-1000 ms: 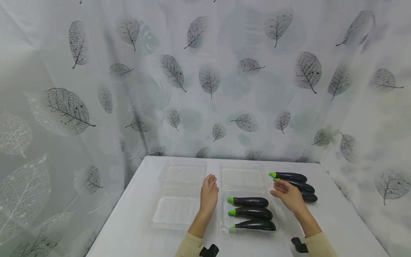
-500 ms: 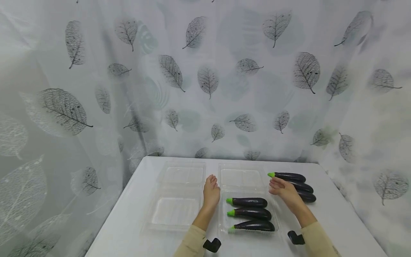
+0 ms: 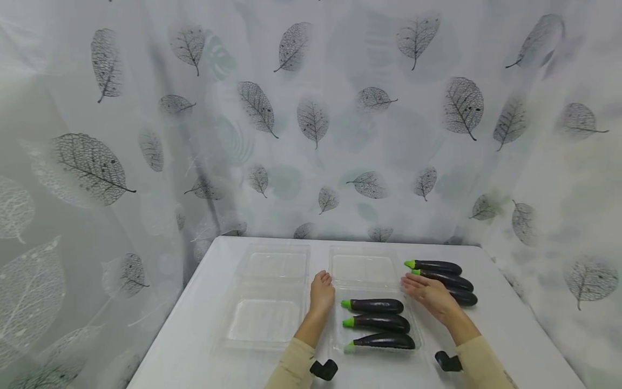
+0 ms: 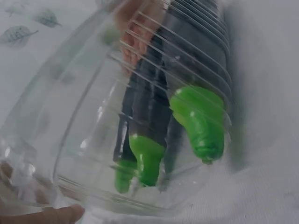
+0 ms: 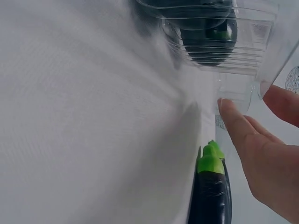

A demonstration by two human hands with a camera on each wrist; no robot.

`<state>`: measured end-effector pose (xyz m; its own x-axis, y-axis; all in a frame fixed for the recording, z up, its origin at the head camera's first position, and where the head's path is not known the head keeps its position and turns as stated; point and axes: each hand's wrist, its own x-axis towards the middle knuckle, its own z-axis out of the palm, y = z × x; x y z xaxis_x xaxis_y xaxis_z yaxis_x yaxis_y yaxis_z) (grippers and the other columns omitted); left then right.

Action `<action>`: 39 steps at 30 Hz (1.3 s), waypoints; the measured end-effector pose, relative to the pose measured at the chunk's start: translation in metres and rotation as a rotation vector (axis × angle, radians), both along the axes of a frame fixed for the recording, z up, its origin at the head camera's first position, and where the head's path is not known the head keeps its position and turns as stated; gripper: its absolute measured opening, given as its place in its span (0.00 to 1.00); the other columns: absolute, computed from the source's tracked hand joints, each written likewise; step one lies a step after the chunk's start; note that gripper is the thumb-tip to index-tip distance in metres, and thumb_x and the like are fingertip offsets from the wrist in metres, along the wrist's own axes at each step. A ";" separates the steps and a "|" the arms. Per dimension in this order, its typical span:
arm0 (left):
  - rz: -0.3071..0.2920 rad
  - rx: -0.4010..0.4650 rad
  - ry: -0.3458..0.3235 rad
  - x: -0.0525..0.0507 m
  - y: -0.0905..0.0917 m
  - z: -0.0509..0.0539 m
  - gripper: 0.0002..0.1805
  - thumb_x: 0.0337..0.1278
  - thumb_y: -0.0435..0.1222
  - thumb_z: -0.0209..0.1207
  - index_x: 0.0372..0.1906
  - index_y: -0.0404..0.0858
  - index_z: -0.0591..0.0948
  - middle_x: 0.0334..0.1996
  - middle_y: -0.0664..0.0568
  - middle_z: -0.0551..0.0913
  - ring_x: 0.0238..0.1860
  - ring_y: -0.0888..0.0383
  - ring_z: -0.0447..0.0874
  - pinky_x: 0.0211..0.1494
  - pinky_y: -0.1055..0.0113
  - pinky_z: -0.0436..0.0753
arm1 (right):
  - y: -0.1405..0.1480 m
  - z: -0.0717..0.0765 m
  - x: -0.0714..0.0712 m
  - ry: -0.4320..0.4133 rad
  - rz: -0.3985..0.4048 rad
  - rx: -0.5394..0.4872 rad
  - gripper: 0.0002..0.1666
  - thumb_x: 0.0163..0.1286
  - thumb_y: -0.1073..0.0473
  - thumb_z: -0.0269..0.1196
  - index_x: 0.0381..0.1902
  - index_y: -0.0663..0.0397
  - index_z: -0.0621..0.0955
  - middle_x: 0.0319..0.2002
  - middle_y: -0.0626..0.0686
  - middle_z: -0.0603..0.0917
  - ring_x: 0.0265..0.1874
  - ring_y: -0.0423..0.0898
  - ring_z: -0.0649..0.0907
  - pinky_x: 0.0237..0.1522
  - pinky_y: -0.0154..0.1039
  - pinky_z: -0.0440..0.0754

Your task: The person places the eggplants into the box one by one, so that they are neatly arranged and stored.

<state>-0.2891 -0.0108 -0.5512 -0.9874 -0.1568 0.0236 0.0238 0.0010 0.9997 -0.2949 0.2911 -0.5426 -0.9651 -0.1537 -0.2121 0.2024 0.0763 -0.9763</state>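
In the head view a clear hinged container (image 3: 364, 268) lies opened out, with three dark eggplants (image 3: 381, 323) side by side in its near half. My left hand (image 3: 322, 297) is at its left edge by the hinge, fingers extended; in the left wrist view a straight finger (image 4: 56, 216) lies along the clear rim (image 4: 74, 184). At the container's right edge is my right hand (image 3: 430, 297), fingers straight. The right wrist view shows that hand (image 5: 271, 163) with fingertips at a corner of the clear plastic (image 5: 259, 58); firm contact is hard to tell.
Several more eggplants (image 3: 437, 266) lie on the white table (image 3: 505, 324) at the right, partly behind my right hand. A second clear container (image 3: 264, 319), opened out and holding nothing, is at the left. A leaf-patterned curtain (image 3: 311, 162) hangs behind the table.
My left hand has moved slightly right and a little nearer, toward the container's edge. My right hand has shifted slightly left, off the loose eggplants' green ends. The eggplants keep their arrangement.
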 end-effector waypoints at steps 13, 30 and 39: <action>-0.073 0.301 -0.022 -0.001 -0.004 -0.004 0.29 0.70 0.18 0.38 0.74 0.15 0.55 0.74 0.21 0.59 0.78 0.29 0.55 0.83 0.41 0.59 | 0.003 -0.007 -0.001 -0.016 -0.011 -0.128 0.40 0.79 0.69 0.57 0.81 0.69 0.53 0.79 0.68 0.59 0.70 0.42 0.76 0.67 0.32 0.81; 0.041 0.423 0.027 -0.001 -0.002 -0.005 0.29 0.67 0.13 0.42 0.72 0.19 0.63 0.70 0.27 0.72 0.74 0.34 0.67 0.80 0.48 0.69 | 0.004 -0.013 0.003 0.037 -0.127 -0.218 0.45 0.73 0.72 0.64 0.82 0.64 0.56 0.74 0.58 0.70 0.58 0.36 0.85 0.62 0.33 0.85; 0.076 0.464 0.024 -0.002 -0.002 -0.004 0.33 0.56 0.08 0.42 0.71 0.19 0.63 0.67 0.26 0.74 0.72 0.34 0.71 0.78 0.47 0.71 | 0.004 -0.014 0.006 0.053 -0.191 -0.269 0.44 0.69 0.75 0.66 0.79 0.68 0.61 0.56 0.48 0.88 0.52 0.40 0.89 0.59 0.36 0.88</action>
